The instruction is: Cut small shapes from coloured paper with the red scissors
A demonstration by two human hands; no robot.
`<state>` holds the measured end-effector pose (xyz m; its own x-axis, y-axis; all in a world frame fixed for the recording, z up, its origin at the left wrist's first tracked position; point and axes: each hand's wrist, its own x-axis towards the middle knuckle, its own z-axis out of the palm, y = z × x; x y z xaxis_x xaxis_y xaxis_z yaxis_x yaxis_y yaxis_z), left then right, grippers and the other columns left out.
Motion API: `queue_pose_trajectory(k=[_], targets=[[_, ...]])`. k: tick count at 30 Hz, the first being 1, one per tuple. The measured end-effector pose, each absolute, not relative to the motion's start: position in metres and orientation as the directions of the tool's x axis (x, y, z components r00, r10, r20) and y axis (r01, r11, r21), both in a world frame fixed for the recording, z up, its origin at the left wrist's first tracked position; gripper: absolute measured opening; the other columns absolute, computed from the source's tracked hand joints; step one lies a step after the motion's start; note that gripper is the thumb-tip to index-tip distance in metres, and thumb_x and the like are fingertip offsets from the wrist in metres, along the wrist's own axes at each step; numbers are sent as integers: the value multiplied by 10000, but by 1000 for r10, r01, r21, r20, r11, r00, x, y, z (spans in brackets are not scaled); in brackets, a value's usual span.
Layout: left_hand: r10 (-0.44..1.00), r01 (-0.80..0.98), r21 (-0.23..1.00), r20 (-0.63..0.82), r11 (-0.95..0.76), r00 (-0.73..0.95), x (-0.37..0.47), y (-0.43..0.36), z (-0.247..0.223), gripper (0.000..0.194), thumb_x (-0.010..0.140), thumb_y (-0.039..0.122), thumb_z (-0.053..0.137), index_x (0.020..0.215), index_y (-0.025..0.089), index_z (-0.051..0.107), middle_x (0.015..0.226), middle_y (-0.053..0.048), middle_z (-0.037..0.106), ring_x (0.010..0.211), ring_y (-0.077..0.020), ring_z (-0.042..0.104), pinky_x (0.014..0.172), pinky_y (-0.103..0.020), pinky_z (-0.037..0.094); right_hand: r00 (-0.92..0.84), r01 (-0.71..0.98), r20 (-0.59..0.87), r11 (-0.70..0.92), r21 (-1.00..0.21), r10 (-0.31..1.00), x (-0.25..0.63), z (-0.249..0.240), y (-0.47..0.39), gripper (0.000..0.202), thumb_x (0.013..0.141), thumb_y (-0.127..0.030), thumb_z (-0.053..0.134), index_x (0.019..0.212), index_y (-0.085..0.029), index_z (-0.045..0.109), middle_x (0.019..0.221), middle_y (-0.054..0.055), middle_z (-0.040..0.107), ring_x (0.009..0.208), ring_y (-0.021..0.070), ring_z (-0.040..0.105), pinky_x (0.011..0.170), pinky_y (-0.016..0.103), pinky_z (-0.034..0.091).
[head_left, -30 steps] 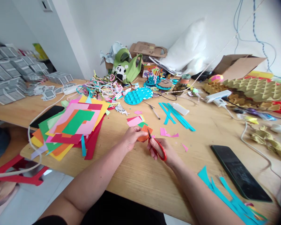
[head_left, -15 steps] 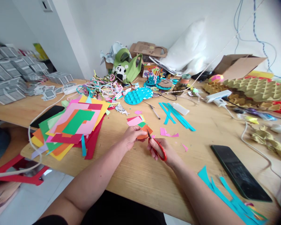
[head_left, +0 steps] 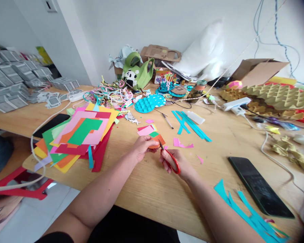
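Note:
Near the middle of the wooden table, my left hand [head_left: 144,147] pinches a small piece of orange paper [head_left: 160,139]. The red-handled scissors [head_left: 174,162] are gripped in my right hand [head_left: 172,161], their blades at the orange paper's edge. Just beyond my left hand lie small pink, red, yellow and green paper pieces [head_left: 146,130]. Pink scraps [head_left: 179,143] are on the table right of the scissors' tips. A pile of coloured paper sheets [head_left: 78,131] sits to the left of my left hand.
Blue paper strips [head_left: 191,125] and a pen [head_left: 167,120] lie beyond my hands. A black phone [head_left: 259,185] rests at the right, near more blue strips [head_left: 233,202]. Egg trays [head_left: 276,96], a green bag [head_left: 139,72] and tangled craft pieces [head_left: 108,92] stand further back.

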<state>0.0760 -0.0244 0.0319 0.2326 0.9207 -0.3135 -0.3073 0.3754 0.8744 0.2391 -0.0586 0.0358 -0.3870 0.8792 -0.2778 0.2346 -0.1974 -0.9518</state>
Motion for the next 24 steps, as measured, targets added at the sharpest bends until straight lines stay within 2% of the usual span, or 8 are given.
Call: queue_pose_trajectory(k=[9, 14, 24], targets=[[939, -318, 887, -284, 335, 196, 77, -25, 33, 241, 555, 280, 760, 693, 117, 648, 665, -42, 644, 595, -122, 563, 591, -259, 417, -382, 228, -277, -200, -953, 882, 238, 39, -60, 560, 718, -711, 553, 628, -159, 561, 429, -14, 537, 333, 86, 459, 346, 198, 294], [954, -325, 897, -270, 299, 132, 77, -23, 31, 266, 516, 273, 790, 685, 128, 645, 655, -25, 649, 607, -122, 569, 598, -247, 402, -378, 214, -281, -212, -954, 882, 238, 37, -59, 590, 713, -743, 526, 633, -159, 566, 433, -11, 535, 340, 86, 456, 350, 203, 293], [906, -434, 796, -349, 422, 240, 76, -24, 35, 286, 518, 222, 807, 715, 117, 628, 697, -33, 642, 605, -104, 567, 571, -231, 403, -405, 141, -231, -190, -972, 884, 238, 38, -59, 636, 731, -777, 460, 698, -152, 571, 483, 9, 561, 396, 99, 480, 421, 226, 344]])
